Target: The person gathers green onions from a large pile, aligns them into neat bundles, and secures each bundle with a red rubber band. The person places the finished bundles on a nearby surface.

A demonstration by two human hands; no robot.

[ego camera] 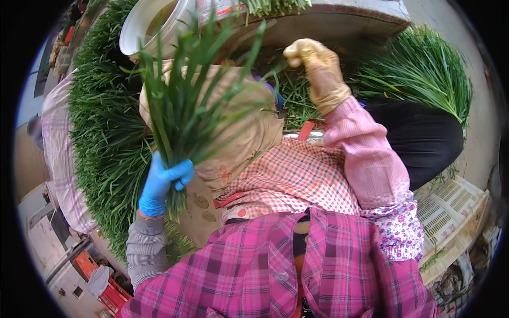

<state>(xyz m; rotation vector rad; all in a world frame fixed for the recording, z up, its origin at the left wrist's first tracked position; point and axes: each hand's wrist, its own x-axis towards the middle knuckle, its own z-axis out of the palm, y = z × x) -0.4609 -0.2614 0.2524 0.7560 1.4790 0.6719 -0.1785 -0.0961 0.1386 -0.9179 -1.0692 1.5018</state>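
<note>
My left hand [165,181], in a blue disposable glove, is closed round the lower stalks of a bunch of long green leaves [187,107], probably garlic chives. The leaves fan upward, blurred by motion. My right hand [314,67], in a yellowish rubber glove, is raised to the right of the bunch with its fingers curled; a blurred leaf shows near its fingertips, and I cannot tell whether it is gripped. Below that hand, loose leaf scraps [296,99] lie in a heap. A beige cloth [238,119] covers my leg behind the bunch.
A long bank of green leaves [107,131] stands at the left, with a white bucket [133,30] at the upper left. Another leafy pile [421,71] lies at the right. A box [338,24] is at the top, a plastic crate [449,218] at the lower right.
</note>
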